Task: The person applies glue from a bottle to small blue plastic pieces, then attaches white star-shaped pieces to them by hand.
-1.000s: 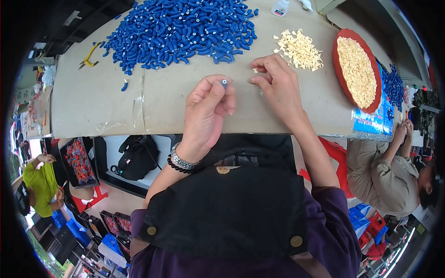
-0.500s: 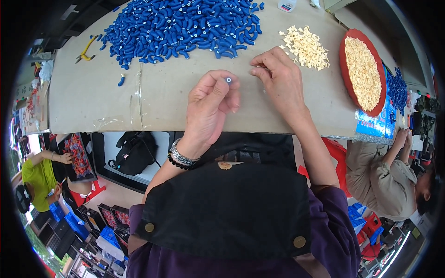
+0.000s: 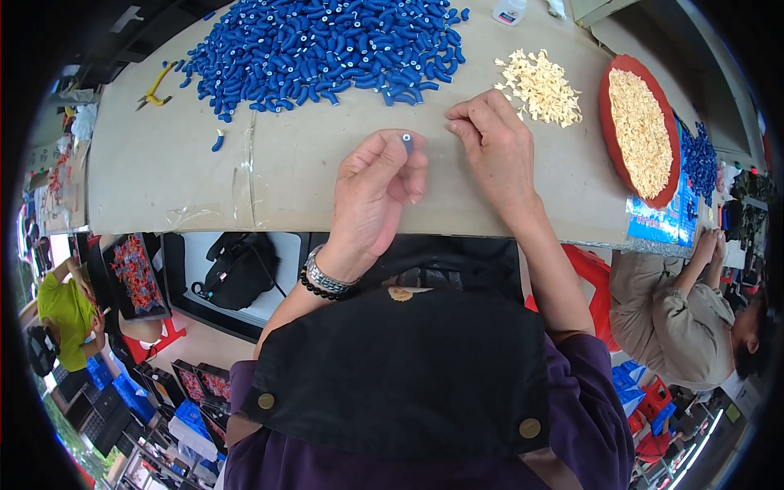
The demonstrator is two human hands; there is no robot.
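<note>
My left hand (image 3: pixel 377 184) is closed on a short blue tube-shaped piece (image 3: pixel 407 140), its pale round end with a dark centre pointing up between thumb and forefinger. To the right, my right hand (image 3: pixel 495 147) hovers over the table with thumb and forefinger pinched together; whatever sits in the pinch is too small or hidden to make out. Beyond both hands spreads a large heap of curved blue pieces (image 3: pixel 327 57) with white ends. A smaller pile of cream-coloured bits (image 3: pixel 541 86) lies just past my right hand.
A red scalloped tray (image 3: pixel 608 122) full of cream bits stands at the right, near more blue pieces (image 3: pixel 699 159). Yellow-handled pliers (image 3: pixel 155 90) and one blue piece with a cream tip (image 3: pixel 218 141) lie left. Co-workers sit at both sides; a black bag (image 3: pixel 238 269) rests below the table edge.
Both hands stay nearly in place; the view has shifted slightly. The blue piece in my left hand is tipped a little, showing more of its side. The co-worker at left has moved an arm.
</note>
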